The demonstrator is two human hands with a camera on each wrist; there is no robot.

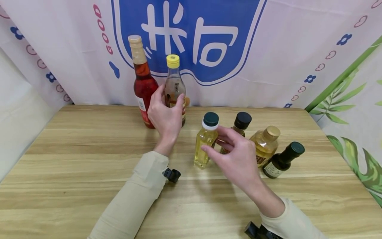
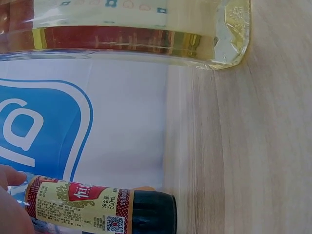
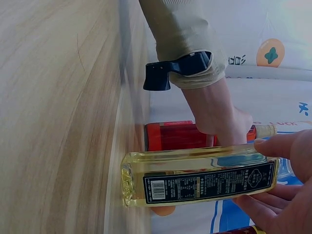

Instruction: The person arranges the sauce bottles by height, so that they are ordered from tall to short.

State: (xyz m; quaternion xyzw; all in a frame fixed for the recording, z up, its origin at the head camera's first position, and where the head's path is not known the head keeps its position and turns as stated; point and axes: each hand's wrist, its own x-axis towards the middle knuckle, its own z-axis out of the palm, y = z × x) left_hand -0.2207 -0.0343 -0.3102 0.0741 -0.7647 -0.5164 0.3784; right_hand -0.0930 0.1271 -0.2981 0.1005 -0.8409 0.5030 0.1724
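Head view: a yellow-capped bottle (image 1: pixel 175 84) is grasped by the left hand (image 1: pixel 165 115) beside a red bottle (image 1: pixel 145 87) on the table (image 1: pixel 89 142); a green-capped bottle (image 1: pixel 203 143) is held by the right hand (image 1: pixel 241 161), near a black-capped bottle (image 1: pixel 243 120).

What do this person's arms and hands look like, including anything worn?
Light beige sleeves reach both wrists. A small black device is worn at each wrist. The left hand and right hand show no gloves.

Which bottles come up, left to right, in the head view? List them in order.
Tall red bottle, yellow-capped bottle, green-capped bottle of yellow liquid, black-capped bottle, gold-capped bottle, small dark bottle.
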